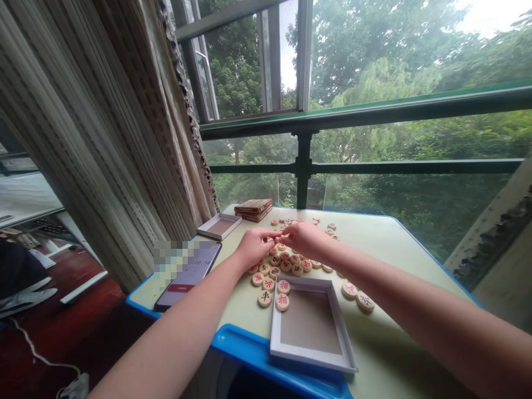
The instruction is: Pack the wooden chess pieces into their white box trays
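Observation:
Both hands meet over a spread of round wooden Chinese chess pieces [285, 265] on the pale table. My left hand [254, 245] has its thumb and fingers brought together toward the right, at the fingertips of the other hand. My right hand [305, 238] is pinched, its fingertips touching the left ones; whatever lies between the fingertips is too small to make out. Below them is an open white box tray [311, 316], with two red-marked pieces [283, 295] at its upper left edge. Two more pieces [358, 296] lie right of the tray, under my right forearm.
A phone [193, 274] showing a timer lies on the table's left side. Behind it are another shallow box [220, 226] and stacked brown boxes [253, 209]. A blue tray edge [243, 338] runs along the near side. Curtain at left, railing and window behind.

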Demonstrator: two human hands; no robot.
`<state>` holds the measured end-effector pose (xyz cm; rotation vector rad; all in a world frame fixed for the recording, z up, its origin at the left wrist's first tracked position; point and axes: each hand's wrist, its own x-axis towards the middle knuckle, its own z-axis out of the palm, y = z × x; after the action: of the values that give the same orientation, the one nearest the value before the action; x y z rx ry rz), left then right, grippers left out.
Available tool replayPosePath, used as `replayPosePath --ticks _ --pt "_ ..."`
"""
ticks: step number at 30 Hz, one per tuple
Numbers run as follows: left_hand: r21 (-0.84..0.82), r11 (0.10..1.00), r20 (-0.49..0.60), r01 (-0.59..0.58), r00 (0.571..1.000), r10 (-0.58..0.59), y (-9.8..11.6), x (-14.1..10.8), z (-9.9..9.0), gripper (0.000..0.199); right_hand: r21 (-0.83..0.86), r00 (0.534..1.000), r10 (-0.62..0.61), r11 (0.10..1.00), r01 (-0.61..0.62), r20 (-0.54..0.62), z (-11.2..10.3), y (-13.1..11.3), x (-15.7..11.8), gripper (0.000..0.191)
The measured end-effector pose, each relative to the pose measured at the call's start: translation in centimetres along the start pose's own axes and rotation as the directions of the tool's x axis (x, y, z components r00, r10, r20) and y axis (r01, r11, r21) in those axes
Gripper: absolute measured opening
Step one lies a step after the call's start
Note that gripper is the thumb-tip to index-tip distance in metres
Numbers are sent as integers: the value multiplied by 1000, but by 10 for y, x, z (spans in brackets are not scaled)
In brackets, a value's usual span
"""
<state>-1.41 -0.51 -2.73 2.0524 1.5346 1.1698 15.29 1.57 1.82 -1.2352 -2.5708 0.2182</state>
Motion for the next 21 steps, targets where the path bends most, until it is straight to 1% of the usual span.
replayPosePath --ticks 4,7,9,10,13,16,18,19,21 --pt "-96 994 -16 60 998 -62 0 0 3 26 114 999 29 993 -24 -45 1 0 0 25" --pt "-276 956 5 95 995 -98 2 0 5 28 186 998 40 982 -29 -56 2 -1 0 21" --pt "-359 926 25 118 993 -117 2 1 5 27 200 996 48 979 -32 -78 3 -2 -1 19" --pt "-364 922 33 135 991 -133 2 0 5 26 201 995 44 979 -25 -93 3 -3 -1 18" --pt "-309 933 37 183 983 -181 3 0 6 24 192 991 14 981 12 -134 3 -2 -1 15" --pt "-308 934 36 179 984 -177 4 0 6 25 199 990 -29 978 56 -140 2 1 0 15" --pt "-302 938 37 172 985 -169 4 0 5 29 196 992 -67 977 88 -108 -1 4 0 16" --pt "-268 948 38 171 985 -167 4 0 4 31 182 993 -81 979 95 -82 -2 5 0 16" --pt "-121 981 57 149 988 -142 4 0 2 33 136 996 -82 987 84 -24 -7 6 -1 20"
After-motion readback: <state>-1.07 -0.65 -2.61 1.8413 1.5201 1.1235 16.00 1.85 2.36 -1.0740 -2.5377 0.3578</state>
